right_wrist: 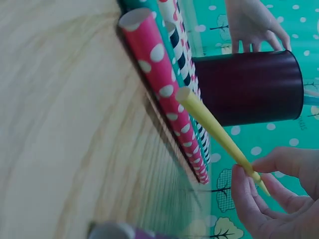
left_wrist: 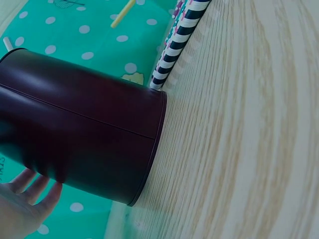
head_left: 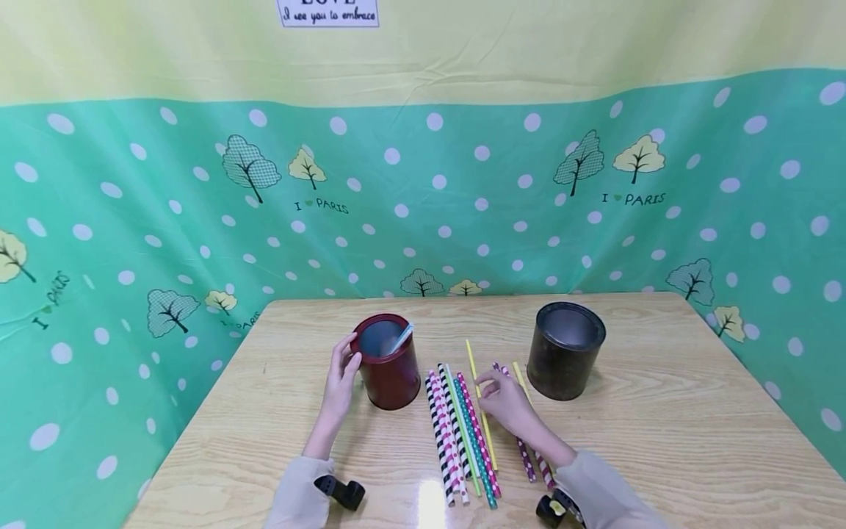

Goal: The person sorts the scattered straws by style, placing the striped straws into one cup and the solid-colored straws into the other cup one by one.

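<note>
A dark red can [head_left: 390, 378] stands upright on the table with a pale blue straw [head_left: 402, 338] leaning inside it. My left hand [head_left: 340, 378] holds the can's left side near the rim, its fingertips against the wall in the left wrist view. Between thumb and fingers, my right hand [head_left: 505, 404] pinches a yellow straw [right_wrist: 217, 130], which slants above the table in the right wrist view. Just left of that straw lies a row of patterned straws, among them a pink dotted straw [head_left: 479, 433], a teal dotted straw [head_left: 476, 444] and a black-and-white striped straw [head_left: 439, 441].
A dark, nearly black can [head_left: 567, 353] stands upright at the right. Beneath and beside my right forearm lie a purple patterned straw [head_left: 526, 463], a maroon striped straw [head_left: 545, 470] and another yellow straw [head_left: 520, 378]. A green dotted curtain [head_left: 423, 198] hangs behind the wooden table [head_left: 674, 426].
</note>
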The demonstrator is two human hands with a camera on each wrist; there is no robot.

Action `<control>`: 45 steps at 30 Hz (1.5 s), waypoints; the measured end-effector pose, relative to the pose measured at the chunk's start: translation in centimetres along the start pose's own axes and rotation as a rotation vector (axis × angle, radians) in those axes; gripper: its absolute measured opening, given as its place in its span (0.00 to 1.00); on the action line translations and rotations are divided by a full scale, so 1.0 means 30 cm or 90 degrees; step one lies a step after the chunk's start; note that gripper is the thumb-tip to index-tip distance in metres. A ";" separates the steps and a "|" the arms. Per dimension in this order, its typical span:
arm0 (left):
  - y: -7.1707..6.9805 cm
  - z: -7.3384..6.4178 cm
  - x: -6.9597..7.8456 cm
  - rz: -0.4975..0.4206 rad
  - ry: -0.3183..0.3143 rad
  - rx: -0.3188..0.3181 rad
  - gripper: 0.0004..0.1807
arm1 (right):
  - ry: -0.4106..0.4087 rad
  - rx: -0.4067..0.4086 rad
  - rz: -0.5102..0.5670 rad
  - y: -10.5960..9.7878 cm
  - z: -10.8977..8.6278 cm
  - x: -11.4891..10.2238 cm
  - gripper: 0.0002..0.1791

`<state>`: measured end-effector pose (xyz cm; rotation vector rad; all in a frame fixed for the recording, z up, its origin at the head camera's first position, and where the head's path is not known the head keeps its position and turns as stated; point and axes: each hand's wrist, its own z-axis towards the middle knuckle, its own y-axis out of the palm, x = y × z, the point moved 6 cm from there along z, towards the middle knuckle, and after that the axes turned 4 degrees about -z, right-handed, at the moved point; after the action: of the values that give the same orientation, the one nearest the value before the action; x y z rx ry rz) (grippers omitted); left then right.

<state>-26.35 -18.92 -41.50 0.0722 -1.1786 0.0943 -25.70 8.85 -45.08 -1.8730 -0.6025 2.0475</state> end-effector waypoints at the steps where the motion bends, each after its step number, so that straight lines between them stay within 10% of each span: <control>1: 0.003 -0.002 0.010 0.000 0.002 0.000 0.20 | -0.001 0.004 0.013 0.001 0.001 -0.004 0.16; 45: 0.015 -0.013 0.044 -0.006 0.000 0.003 0.21 | -0.085 0.068 0.249 -0.031 -0.008 -0.329 0.18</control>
<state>-25.54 -18.37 -40.43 0.0825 -1.1781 0.0890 -24.48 4.87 -36.08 -1.9213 -0.1559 2.4070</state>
